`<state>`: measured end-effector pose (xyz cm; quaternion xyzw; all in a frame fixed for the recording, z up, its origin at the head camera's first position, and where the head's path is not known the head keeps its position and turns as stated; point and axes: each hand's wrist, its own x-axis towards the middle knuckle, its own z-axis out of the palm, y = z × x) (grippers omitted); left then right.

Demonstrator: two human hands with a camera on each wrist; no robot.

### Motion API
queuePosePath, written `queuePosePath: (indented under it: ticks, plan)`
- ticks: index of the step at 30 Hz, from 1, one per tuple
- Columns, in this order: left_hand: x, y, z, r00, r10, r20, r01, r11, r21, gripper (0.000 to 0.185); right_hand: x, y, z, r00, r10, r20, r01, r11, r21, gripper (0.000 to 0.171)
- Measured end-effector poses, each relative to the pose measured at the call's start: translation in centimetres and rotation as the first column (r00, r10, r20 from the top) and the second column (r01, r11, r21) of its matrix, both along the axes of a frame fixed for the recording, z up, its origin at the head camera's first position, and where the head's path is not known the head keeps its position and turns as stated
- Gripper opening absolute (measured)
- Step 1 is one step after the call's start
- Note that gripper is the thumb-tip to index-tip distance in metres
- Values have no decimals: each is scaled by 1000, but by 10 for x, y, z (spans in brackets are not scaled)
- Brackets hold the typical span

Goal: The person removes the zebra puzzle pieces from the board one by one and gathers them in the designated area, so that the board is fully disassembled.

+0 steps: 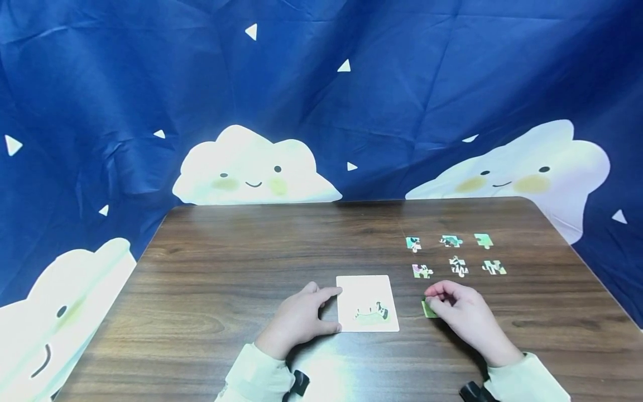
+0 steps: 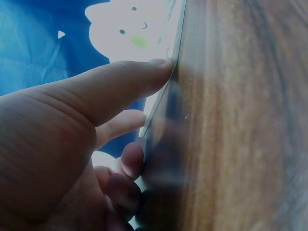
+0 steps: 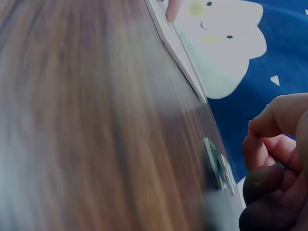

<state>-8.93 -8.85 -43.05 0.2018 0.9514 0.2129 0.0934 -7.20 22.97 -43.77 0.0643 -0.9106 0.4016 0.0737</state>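
My left hand (image 1: 301,318) touches the left edge of a white square board (image 1: 364,290), thumb and index finger spread along it. In the left wrist view, the straight thumb presses near the board's corner. A small green and black picture shows on the board's lower part. To the right, my right hand (image 1: 462,310) hovers over a green puzzle piece (image 1: 428,310), partly hiding it. In the right wrist view, its loosely curled fingers (image 3: 269,118) appear apart from the pieces on the table.
Beyond my right hand lie two rows of puzzle pieces, among them a green one (image 1: 484,240), a teal one (image 1: 413,243) and a pink and green one (image 1: 422,271). They lie on a brown wooden table (image 1: 226,251). A blue cloud-patterned cloth (image 1: 301,84) hangs behind.
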Motion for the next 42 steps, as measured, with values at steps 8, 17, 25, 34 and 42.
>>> queuePosePath:
  ticks: [8, 17, 25, 34, 42]
  plan:
    - [1, -2, 0, 1000, 10, 0, -10, 1000, 12, 70, -4, -29, 0, 998, 57, -41, -56, 998, 15, 12]
    - [0, -2, -1, 1000, 0, -4, 0, 1000, 9, 71, -9, -63, 8, 984, 175, 41, -176, 984, 23, 9]
    - [-1, 0, -1, 1000, -4, 3, 4, 1000, 14, 71, -13, -79, 10, 959, 261, 114, -276, 949, 151, 12]
    - [0, 0, 2, 1000, -2, 2, 2, 1000, 16, 70, -14, -85, 11, 946, 298, 130, -322, 909, 266, 19]
    - [0, 0, 1, 1000, -6, -5, 6, 1000, 21, 70, -12, -87, 15, 935, 331, 123, -353, 861, 366, 15]
